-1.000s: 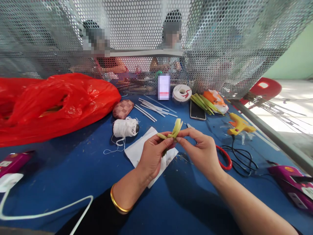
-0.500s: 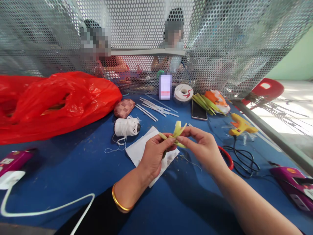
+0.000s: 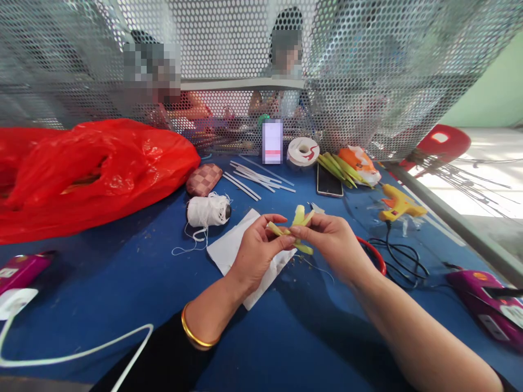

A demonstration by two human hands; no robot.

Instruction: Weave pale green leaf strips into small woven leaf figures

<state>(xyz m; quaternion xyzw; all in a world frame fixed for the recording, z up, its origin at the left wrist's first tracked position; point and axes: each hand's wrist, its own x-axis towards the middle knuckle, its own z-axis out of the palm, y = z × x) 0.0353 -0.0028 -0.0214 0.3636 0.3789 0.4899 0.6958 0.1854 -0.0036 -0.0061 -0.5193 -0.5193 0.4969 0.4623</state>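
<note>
A small piece of folded yellow-green leaf strips [image 3: 299, 216] is pinched between my two hands, with strip ends sticking out in several directions. My left hand [image 3: 257, 250] closes thumb and fingers on its left side. From the right, my right hand [image 3: 330, 239] grips it, thumb on the near side; its other fingers are partly hidden. Under the hands lies a white paper sheet [image 3: 229, 247] on the blue table [image 3: 163, 288]. A spool of white thread [image 3: 207, 210] rests left of the paper. Behind my right fingers, a pointed metal tip [image 3: 316, 208] shows, perhaps of scissors with a red handle [image 3: 373, 255].
At left are a red plastic bag [image 3: 122, 163] and a checkered pouch [image 3: 204, 179]. White glue sticks [image 3: 257, 177], a ribbon roll [image 3: 303, 151], a phone [image 3: 329, 181] and green leaf strips [image 3: 341, 167] lie farther back. A yellow glue gun [image 3: 400, 203] sits right. Perforated mesh [image 3: 229, 43] separates two people opposite.
My left fingers have opened slightly and shifted their hold on the leaf strips, which sit a little lower. The whole view has moved slightly; the table items look unchanged.
</note>
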